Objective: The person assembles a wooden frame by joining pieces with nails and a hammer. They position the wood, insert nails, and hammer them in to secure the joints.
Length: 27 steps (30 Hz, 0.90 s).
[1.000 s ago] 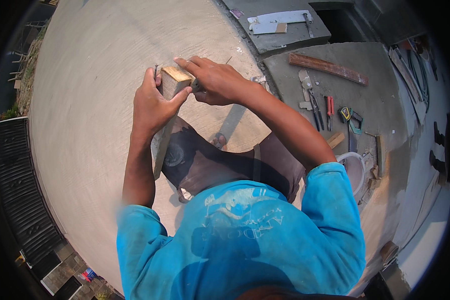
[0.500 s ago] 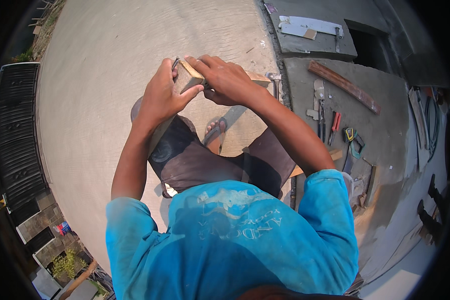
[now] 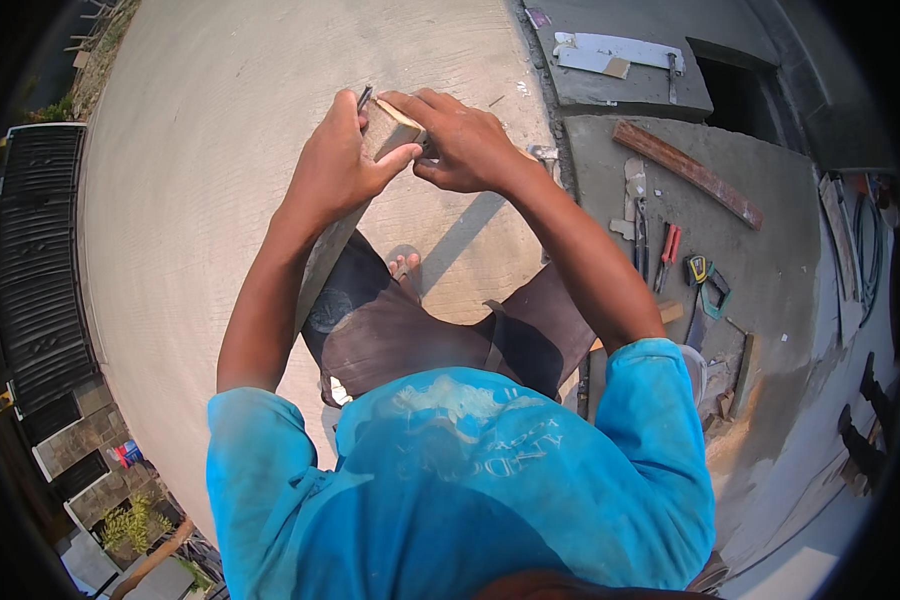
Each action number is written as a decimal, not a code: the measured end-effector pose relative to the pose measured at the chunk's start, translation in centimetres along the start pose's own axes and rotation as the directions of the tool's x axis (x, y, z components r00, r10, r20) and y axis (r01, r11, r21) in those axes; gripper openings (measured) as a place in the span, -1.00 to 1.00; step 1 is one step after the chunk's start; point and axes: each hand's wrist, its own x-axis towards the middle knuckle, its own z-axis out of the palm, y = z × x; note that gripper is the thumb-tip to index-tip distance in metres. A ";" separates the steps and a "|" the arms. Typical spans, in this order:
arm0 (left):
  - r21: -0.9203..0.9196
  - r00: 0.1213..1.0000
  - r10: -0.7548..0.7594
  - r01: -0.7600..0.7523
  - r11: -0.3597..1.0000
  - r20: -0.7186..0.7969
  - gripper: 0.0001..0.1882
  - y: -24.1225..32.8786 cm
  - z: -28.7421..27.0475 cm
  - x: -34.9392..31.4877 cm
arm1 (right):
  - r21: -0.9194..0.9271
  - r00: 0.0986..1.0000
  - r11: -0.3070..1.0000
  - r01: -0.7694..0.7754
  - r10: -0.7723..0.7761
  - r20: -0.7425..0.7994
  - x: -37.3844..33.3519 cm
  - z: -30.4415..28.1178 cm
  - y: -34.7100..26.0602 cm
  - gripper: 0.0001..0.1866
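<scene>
A long wooden plank (image 3: 394,140) stands tilted in front of me. Its upper end is between my two hands, and its lower part runs down beside my left forearm. My left hand (image 3: 338,160) is closed on the plank's left side, thumb pressed to its face. A small dark metal piece (image 3: 365,97) sticks up at the left fingertips; its exact kind is too small to tell. My right hand (image 3: 462,142) grips the right side of the same end, with its fingers laid along the pale top edge. The right palm is hidden.
On the grey ledge to the right lie a reddish plank (image 3: 687,173), red-handled pliers (image 3: 669,255), a tape measure (image 3: 697,268) and a teal-handled saw (image 3: 715,296). A hammer (image 3: 545,153) rests near the ledge's edge. Farther off is a white board (image 3: 615,52).
Both hands and the plank's end have moved slightly away from me and to the right. The sandalled foot beneath has shifted left and is now partly covered by my leg.
</scene>
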 end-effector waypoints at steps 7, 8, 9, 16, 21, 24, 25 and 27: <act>-0.008 0.983 0.156 -0.157 0.988 -0.096 -0.31 0.1 -0.4 0.7 | 0.037 0.981 0.999 0.014 -0.006 -0.195 -0.7 0.1 -0.2 -0.13; -0.012 0.983 0.159 -0.160 0.987 -0.089 -0.31 0.1 -0.6 1.0 | 0.052 0.968 0.998 0.036 -0.022 -0.252 -0.9 0.3 -0.1 -0.14; -0.022 0.984 0.159 -0.161 0.987 -0.079 -0.31 -0.1 -0.7 1.0 | 0.055 0.956 0.997 0.047 -0.029 -0.293 -1.0 0.7 -0.1 -0.15; -0.019 0.975 0.215 -0.217 0.976 -0.048 -0.31 -0.5 -1.0 1.4 | 0.115 0.912 0.990 0.081 -0.027 -0.410 -1.0 1.4 -0.6 -0.26; -0.009 0.978 0.205 -0.206 0.979 -0.041 -0.31 -1.0 -0.9 2.3 | 0.114 0.902 0.992 0.062 -0.007 -0.432 -0.5 2.0 -0.6 -0.29; -0.024 0.981 0.190 -0.191 0.981 -0.026 -0.31 -1.3 -1.1 2.4 | 0.105 0.915 0.993 0.046 0.000 -0.404 -0.2 1.9 -0.8 -0.30; -0.031 0.983 0.183 -0.183 0.983 -0.022 -0.30 -1.3 -1.1 2.4 | 0.111 0.915 0.993 0.050 -0.001 -0.403 -0.1 2.0 -0.8 -0.30; -0.045 0.990 0.144 -0.144 0.989 -0.007 -0.30 -1.3 -1.2 2.3 | 0.110 0.914 0.993 0.047 0.002 -0.406 0.0 2.2 -0.9 -0.30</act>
